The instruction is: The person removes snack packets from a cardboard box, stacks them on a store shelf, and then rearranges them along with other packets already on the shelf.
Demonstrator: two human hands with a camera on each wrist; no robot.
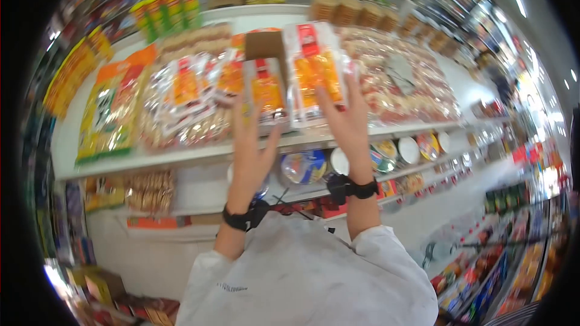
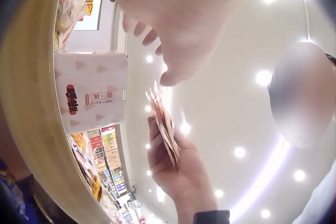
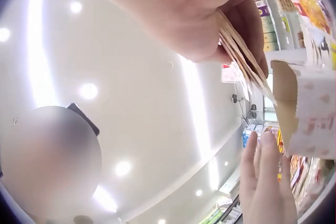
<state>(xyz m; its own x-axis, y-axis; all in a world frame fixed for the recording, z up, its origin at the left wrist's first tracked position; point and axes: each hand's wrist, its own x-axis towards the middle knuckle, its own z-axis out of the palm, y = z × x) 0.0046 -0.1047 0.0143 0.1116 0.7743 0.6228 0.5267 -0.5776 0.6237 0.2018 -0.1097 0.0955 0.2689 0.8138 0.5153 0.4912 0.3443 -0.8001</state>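
Box [image 1: 264, 46]: while it stood on the shelf [image 1: 181, 160], packets [image 1: 314, 78] were at its three o'clock.
Right hand [image 1: 350, 130]: grip closed—round those packets.
Left hand [image 1: 249, 154]: grip open—fingers straight, box's seven o'clock.

Stacked orange-fronted packets [image 1: 314, 75], held together, beside open white box [image 2: 97, 92] standing upright

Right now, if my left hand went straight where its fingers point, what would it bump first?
Probably the open box, just ahead of your left hand. The orange-and-white packet beside it is very close too, and I can't tell for sure which is nearer.
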